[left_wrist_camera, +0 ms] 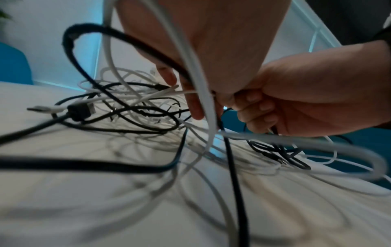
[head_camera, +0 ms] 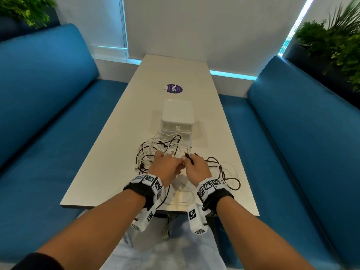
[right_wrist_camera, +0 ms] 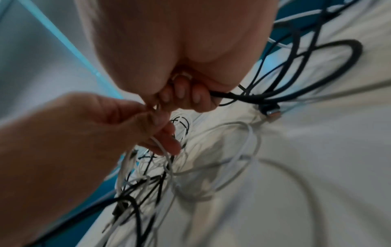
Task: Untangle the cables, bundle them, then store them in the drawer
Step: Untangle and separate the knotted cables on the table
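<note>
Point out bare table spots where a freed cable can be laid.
Free: the table left of the cable tangle, the strip right of the drawer box, and the far end beyond the purple sticker. Crowded: the near middle, where both hands work among loops.

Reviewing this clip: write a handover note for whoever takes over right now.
Left hand: pinches a white cable out of the tangle.
Right hand: grips a black cable near its plug.
Tangled cables lie on the table, just in front of the white drawer box, whose drawers look closed.
Done: nothing separated yet.
Left: untangle, bundle, store in a drawer.
</note>
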A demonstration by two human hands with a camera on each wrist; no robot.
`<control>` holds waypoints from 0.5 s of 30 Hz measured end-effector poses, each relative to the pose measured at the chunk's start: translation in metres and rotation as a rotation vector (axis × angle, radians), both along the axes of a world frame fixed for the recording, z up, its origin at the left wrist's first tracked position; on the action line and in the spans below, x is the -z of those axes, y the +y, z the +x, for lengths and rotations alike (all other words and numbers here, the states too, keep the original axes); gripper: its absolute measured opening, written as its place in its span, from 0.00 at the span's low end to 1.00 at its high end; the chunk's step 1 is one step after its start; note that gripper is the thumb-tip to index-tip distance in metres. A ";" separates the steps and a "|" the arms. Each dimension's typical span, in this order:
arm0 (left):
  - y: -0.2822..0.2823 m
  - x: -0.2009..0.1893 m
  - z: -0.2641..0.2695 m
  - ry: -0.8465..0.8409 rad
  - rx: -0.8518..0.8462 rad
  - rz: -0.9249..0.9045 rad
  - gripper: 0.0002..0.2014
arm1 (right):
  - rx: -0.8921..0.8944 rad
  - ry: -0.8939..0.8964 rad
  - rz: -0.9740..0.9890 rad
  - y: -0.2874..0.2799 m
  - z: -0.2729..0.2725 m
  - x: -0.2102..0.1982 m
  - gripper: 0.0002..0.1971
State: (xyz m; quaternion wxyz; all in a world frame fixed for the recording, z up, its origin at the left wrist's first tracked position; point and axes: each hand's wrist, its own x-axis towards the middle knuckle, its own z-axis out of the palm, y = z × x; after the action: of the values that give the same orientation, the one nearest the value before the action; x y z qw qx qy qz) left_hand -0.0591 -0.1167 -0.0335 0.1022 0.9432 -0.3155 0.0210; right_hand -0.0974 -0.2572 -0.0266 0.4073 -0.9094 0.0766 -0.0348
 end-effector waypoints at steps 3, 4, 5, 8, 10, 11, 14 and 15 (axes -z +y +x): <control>0.009 0.005 -0.001 0.028 0.023 0.083 0.11 | 0.061 0.023 -0.092 -0.010 0.002 0.004 0.13; 0.015 0.007 0.000 0.037 0.019 0.122 0.12 | 0.126 0.044 -0.108 -0.020 0.003 0.005 0.13; 0.020 0.008 0.000 0.045 0.014 0.139 0.12 | 0.197 0.065 -0.113 -0.031 0.004 0.004 0.13; 0.029 0.012 0.004 0.046 0.032 0.133 0.13 | 0.277 0.122 -0.099 -0.056 0.002 -0.003 0.15; 0.027 0.013 0.005 0.048 0.029 0.132 0.13 | 0.215 0.130 -0.075 -0.058 0.002 -0.010 0.15; 0.025 0.011 0.005 0.045 0.025 0.152 0.13 | 0.171 0.116 -0.050 -0.054 0.002 -0.013 0.15; 0.017 0.002 -0.001 -0.011 0.063 0.241 0.14 | 0.013 0.089 0.041 -0.037 0.001 -0.019 0.12; 0.015 0.000 -0.004 -0.035 0.076 0.259 0.14 | -0.052 0.094 0.088 -0.031 0.000 -0.020 0.12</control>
State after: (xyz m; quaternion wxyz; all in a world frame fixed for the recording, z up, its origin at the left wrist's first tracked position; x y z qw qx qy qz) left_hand -0.0632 -0.1014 -0.0336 -0.0249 0.9354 -0.3527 -0.0075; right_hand -0.0978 -0.2881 -0.0062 0.4436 -0.8929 0.0734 0.0221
